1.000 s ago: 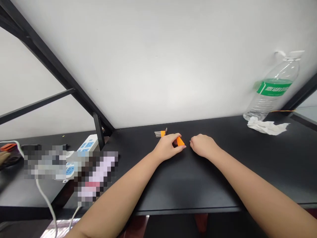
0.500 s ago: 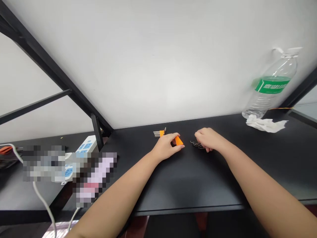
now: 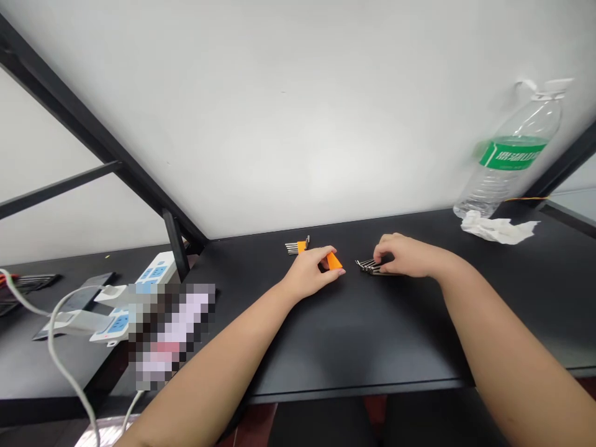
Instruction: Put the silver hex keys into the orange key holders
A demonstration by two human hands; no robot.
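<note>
Our left hand (image 3: 310,273) pinches an orange piece (image 3: 334,261); at its three o'clock on the bench (image 3: 349,335), our right hand (image 3: 410,254) curls over metal rods (image 3: 367,267) (gripped or touched, we can't tell), needing fine fingertip control.

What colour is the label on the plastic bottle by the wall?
Green with white lettering on the bottle, seen best in the current head view.

the table (image 3: 354,335) is plain black, the wall (image 3: 279,136) white. the holder (image 3: 334,261) in the left hand (image 3: 313,270) is solid orange; the metal keys (image 3: 370,267) are silvery. the clear bottle (image 3: 507,155) wears a green label with white lettering; the power strip (image 3: 158,267) is white with pale blue sockets.
</note>
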